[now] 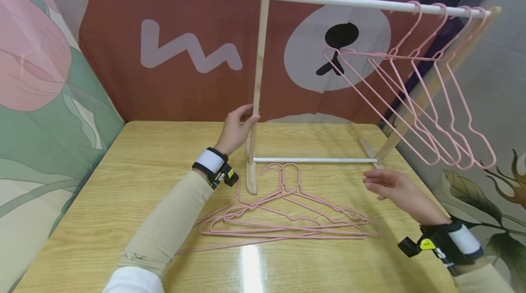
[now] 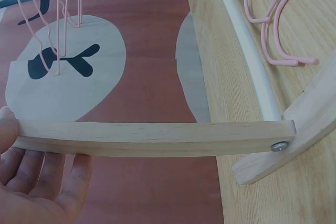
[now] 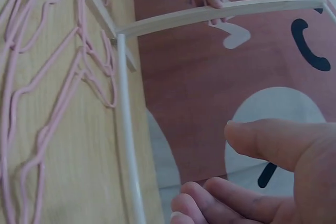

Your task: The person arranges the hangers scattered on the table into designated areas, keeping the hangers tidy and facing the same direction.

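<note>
A garment rack with a wooden post (image 1: 260,60) at its left stands on the table. My left hand (image 1: 236,128) holds that post in its lower half. In the left wrist view the thumb lies on one side of the wood (image 2: 157,137) and the fingers on the other. My right hand (image 1: 390,188) hovers near the rack's right foot (image 1: 367,148), fingers loosely bent, nothing in it. Several pink hangers (image 1: 415,58) hang at the right end of the white top rail (image 1: 341,0). More pink hangers (image 1: 283,229) lie overlapping on the table between my arms.
The wooden table (image 1: 135,170) runs back to a printed curtain (image 1: 185,92). A white lower bar (image 1: 314,160) joins the two sides of the rack just above the tabletop. Patterned cloth hangs at left and right.
</note>
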The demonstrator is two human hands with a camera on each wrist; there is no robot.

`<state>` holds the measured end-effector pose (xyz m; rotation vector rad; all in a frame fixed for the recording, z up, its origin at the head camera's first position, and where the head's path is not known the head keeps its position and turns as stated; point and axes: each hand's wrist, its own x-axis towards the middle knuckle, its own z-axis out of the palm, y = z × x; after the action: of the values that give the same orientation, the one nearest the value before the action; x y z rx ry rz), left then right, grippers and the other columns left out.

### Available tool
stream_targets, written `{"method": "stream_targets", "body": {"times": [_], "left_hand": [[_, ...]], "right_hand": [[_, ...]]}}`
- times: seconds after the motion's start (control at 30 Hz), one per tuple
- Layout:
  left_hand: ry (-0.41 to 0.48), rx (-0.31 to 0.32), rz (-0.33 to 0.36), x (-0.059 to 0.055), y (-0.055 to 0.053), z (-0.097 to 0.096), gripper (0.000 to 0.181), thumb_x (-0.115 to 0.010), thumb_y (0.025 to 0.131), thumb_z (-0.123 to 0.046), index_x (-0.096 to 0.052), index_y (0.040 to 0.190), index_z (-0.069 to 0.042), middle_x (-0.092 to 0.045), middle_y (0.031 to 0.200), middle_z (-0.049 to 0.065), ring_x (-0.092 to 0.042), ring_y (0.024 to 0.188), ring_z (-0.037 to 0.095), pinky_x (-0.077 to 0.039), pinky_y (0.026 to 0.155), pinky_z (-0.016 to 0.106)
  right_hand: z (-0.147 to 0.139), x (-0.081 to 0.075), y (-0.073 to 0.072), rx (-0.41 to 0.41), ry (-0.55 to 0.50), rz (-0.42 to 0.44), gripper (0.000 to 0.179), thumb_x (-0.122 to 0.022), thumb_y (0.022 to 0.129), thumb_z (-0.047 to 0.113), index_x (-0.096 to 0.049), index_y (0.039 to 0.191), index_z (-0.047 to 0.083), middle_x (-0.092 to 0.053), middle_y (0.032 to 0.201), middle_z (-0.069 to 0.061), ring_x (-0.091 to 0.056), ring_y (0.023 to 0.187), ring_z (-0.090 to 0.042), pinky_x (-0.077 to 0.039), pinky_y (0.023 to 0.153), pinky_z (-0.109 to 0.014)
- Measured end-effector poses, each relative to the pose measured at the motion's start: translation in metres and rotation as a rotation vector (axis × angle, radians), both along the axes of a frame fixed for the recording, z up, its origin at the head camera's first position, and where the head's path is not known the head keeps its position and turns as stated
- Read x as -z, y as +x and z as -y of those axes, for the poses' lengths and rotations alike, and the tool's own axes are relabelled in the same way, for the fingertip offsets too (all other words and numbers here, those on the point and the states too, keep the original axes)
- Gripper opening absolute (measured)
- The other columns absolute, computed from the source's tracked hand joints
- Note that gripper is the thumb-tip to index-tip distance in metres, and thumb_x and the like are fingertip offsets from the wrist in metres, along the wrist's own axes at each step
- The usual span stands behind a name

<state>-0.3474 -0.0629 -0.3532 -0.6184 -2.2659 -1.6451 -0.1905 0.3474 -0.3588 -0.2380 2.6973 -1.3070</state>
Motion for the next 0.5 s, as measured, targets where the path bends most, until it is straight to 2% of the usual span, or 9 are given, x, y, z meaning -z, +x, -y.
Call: {"method": "stream_targets", "body": {"times": [0.13, 0.33, 0.5], "left_hand": [[-0.003, -0.003, -0.001, 0.0, 0.0, 0.0, 0.035, -0.061, 0.104, -0.016, -0.061, 0.136, 0.001, -0.067, 0.12, 0.016, -0.063, 0.112, 0.027, -0.056, 0.095, 0.038], [-0.002, -0.002, -0.01, 0.001, 0.0, -0.001, 0.035, -0.06, 0.104, -0.015, -0.061, 0.136, 0.0, -0.067, 0.121, 0.016, -0.063, 0.112, 0.028, -0.057, 0.095, 0.039], [0.004, 0.001, -0.017, 0.002, 0.0, -0.001, 0.035, -0.06, 0.104, -0.015, -0.061, 0.136, 0.001, -0.067, 0.12, 0.017, -0.063, 0.111, 0.028, -0.057, 0.095, 0.039]], "right_hand": [[0.004, 0.006, -0.001, -0.002, 0.027, 0.049, 0.049, -0.059, 0.106, 0.024, -0.051, 0.142, -0.009, -0.058, 0.137, -0.028, -0.061, 0.102, 0.002, -0.057, 0.079, -0.03], [0.006, 0.02, 0.0, -0.015, 0.063, 0.112, 0.048, -0.061, 0.105, 0.028, -0.056, 0.14, -0.005, -0.061, 0.135, -0.025, -0.062, 0.109, -0.015, -0.056, 0.08, -0.033], [0.006, 0.031, 0.0, -0.04, 0.059, 0.115, 0.043, -0.062, 0.103, 0.026, -0.061, 0.134, -0.005, -0.063, 0.131, -0.024, -0.062, 0.109, -0.018, -0.055, 0.079, -0.034]]}}
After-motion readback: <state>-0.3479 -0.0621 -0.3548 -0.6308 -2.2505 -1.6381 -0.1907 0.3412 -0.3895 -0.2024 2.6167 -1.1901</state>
